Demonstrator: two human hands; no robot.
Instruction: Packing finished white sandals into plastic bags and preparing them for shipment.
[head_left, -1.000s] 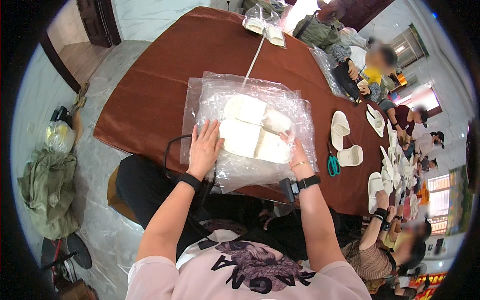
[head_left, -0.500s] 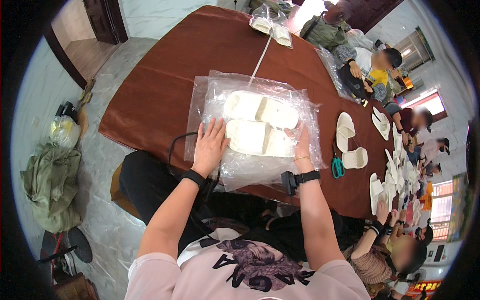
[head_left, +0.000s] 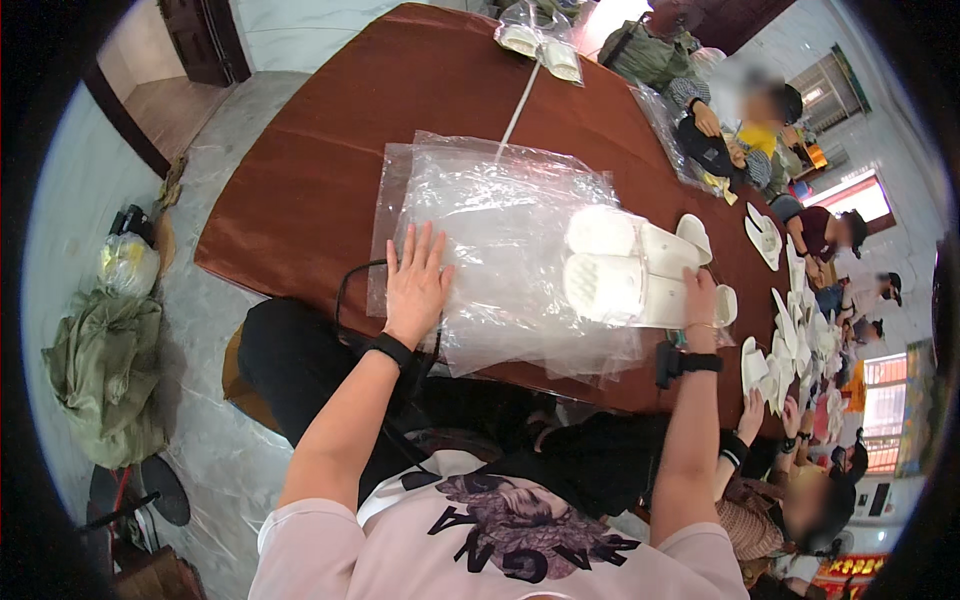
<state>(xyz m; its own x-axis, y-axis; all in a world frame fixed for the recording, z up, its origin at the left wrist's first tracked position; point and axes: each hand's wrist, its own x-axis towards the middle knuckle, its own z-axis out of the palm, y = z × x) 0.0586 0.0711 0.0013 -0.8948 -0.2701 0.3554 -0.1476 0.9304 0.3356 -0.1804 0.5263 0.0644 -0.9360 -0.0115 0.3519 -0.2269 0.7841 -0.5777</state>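
A pair of white slippers (head_left: pixel 612 268) lies side by side at the right end of a stack of clear plastic bags (head_left: pixel 500 270); I cannot tell whether film wraps the pair. My right hand (head_left: pixel 700 298) grips the slippers' right-hand end, its fingers partly bent over the nearer one. Flat on the left part of the bags rests my left hand (head_left: pixel 418 285), fingers spread and holding nothing. Just beyond my right hand, another white slipper (head_left: pixel 694 238) is partly covered by the pair.
Brown cloth covers the table (head_left: pixel 320 180). Bagged slippers (head_left: pixel 540 45) lie at its far edge, near a thin white strip (head_left: pixel 520 105). More loose white slippers (head_left: pixel 785 340) spread along the right side, where several people sit working. A black cord (head_left: pixel 345 290) loops beside my left wrist.
My right hand has moved the pair of slippers rightward off the middle of the bags. The teal-handled scissors have gone out of sight. My left hand has stayed nearly in place.
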